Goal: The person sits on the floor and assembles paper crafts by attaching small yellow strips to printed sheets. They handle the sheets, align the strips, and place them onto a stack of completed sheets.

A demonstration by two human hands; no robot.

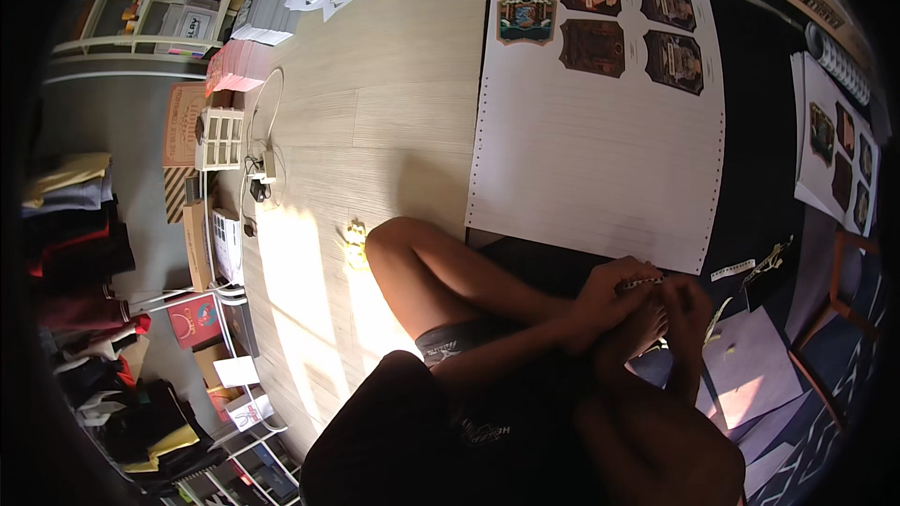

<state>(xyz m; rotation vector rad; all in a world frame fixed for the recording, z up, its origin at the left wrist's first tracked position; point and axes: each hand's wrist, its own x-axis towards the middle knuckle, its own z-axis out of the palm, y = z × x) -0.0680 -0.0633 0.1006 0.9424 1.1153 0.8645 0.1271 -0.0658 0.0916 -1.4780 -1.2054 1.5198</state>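
My left hand [609, 289] and my right hand [689, 305] are close together in front of me, over my bent leg and just below the near edge of a large white sheet. Both have curled fingers, pinching a small pale, dark-marked strip [643, 282] between them. Much of it is hidden by the fingers. The sheet [591, 150] has lines and rows of holes down both sides. Several ornate shield-shaped labels [594, 47] lie at its far end. To the right of my hands is a short, white strip with dark marks [732, 270].
Under the sheet lies a black mat [757, 112]. Papers with similar labels [837, 150] are at the right, near a chair frame [825, 300]. Grey sheets [750, 361] lie lower right. On the left are a cable with adapters [262, 173], paper stacks [262, 14] and shelves [141, 33].
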